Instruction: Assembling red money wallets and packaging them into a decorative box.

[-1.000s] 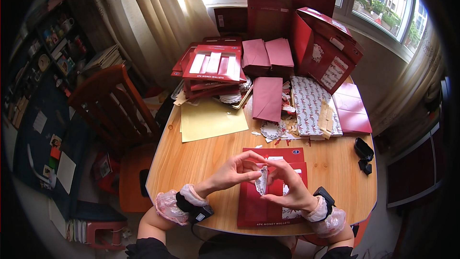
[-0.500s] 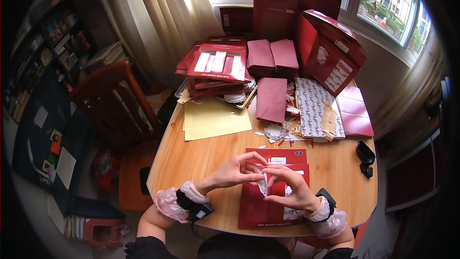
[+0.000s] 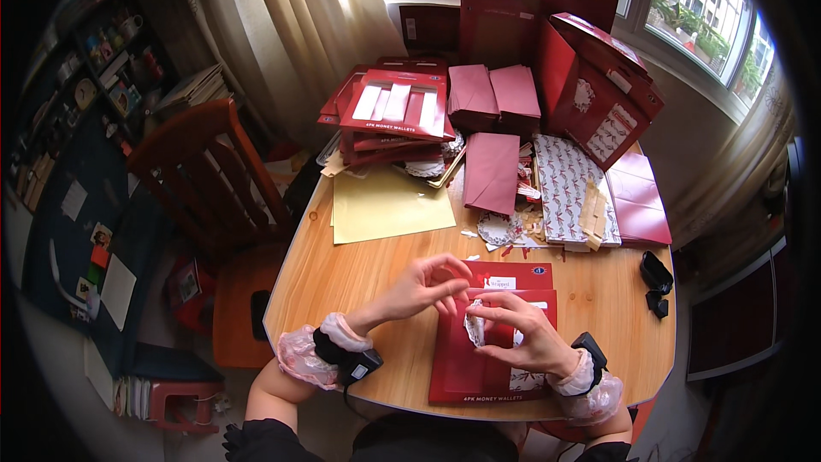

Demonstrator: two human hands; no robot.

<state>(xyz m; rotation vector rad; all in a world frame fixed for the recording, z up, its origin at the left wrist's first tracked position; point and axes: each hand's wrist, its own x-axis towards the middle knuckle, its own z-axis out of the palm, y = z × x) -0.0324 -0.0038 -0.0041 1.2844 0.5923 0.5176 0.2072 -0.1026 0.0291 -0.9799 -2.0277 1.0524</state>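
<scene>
My right hand (image 3: 526, 334) pinches a small white lacy paper doily (image 3: 475, 325) between thumb and fingers, so it is seen nearly edge-on. Just left of it, my left hand (image 3: 432, 284) is raised with bent fingers apart; nothing shows in it. Beneath both hands lies a red flat wallet pack (image 3: 462, 368) on the wooden table (image 3: 342, 282). White patterned pieces show on the pack's right side, partly covered by my right hand.
Beyond the hands are pink envelopes (image 3: 491, 173), a doily (image 3: 499, 228), a patterned sheet stack (image 3: 556, 188) with tan strips, and a yellow sheet (image 3: 389, 210). Stacked red packs (image 3: 398, 103) and a red box (image 3: 590, 94) stand farther back. A small black case (image 3: 656, 272) sits right.
My left hand has drawn up and away from the doily, its fingers spreading. My right hand keeps the doily, now turned slightly. The whole view has shifted a little.
</scene>
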